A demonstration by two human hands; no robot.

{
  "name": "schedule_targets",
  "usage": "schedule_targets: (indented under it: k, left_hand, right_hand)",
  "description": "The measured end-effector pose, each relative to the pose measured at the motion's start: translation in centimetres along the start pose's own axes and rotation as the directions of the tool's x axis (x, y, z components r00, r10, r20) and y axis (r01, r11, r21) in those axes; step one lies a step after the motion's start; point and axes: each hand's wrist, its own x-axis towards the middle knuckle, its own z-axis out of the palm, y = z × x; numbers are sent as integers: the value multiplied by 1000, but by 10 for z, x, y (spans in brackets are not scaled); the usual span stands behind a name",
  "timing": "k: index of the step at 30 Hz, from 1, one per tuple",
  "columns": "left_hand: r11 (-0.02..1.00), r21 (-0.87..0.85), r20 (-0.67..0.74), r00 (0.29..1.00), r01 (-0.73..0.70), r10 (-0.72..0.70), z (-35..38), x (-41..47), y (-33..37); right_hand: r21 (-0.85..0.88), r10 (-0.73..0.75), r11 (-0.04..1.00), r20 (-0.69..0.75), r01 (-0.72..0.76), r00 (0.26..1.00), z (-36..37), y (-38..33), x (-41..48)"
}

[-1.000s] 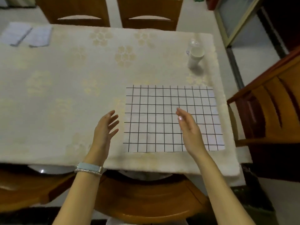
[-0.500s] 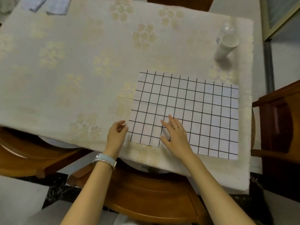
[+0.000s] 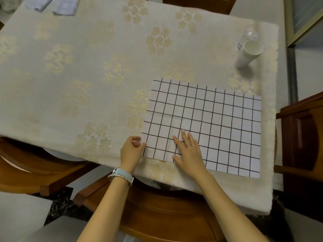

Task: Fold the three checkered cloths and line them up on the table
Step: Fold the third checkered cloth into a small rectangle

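Observation:
A white cloth with a black grid (image 3: 218, 119) lies flat on the near right part of the table (image 3: 87, 75). My right hand (image 3: 188, 151) rests flat on the cloth's near left area, fingers spread. My left hand (image 3: 132, 149), with a watch on the wrist, curls its fingers at the cloth's near left corner and touches the edge; whether it pinches the corner is unclear. Two folded pale checkered cloths (image 3: 54, 4) lie side by side at the far left edge of the table.
A white paper cup (image 3: 248, 53) stands at the far right with a clear plastic bottle (image 3: 249, 36) behind it. Wooden chairs surround the table: one under my arms (image 3: 157, 206), one at the left (image 3: 35, 172), one at the right (image 3: 302, 137).
Both hands came down from above the table. The right hand now lies flat on the cloth and the left has reached its near left corner. My view has tilted and moved closer.

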Motion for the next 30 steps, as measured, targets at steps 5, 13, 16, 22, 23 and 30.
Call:
schedule_targets:
  k: [5,13,16,22,23,30]
  left_hand:
    - [1000,25,-20,1000,1,-1,9,1,-2]
    - [982,-179,-161,986,-64,35,-6,-14,9]
    - [964,-249,-211,977,-91,38,-21,-20,12]
    - [906,-374,-298,951,-198,85,-47,-30,16]
    - [894,-386,-300,948,-226,111,-48,-30,17]
    - [811,-417,-160,911,-411,379,-29,-50,58]
  right_hand:
    - [3,7,1000,4,-7,1000,0,0,0]
    - [15,-10,1000,11,10,1000,2,-13,4]
    - [49,-53,997,23,52,998,9,-32,11]
    - [155,-127,982,89,112,988,13,-63,21]
    - [222,-128,969,98,103,987,10,-65,22]
    - [825,140,564,-56,-33,989,-70,-75,27]
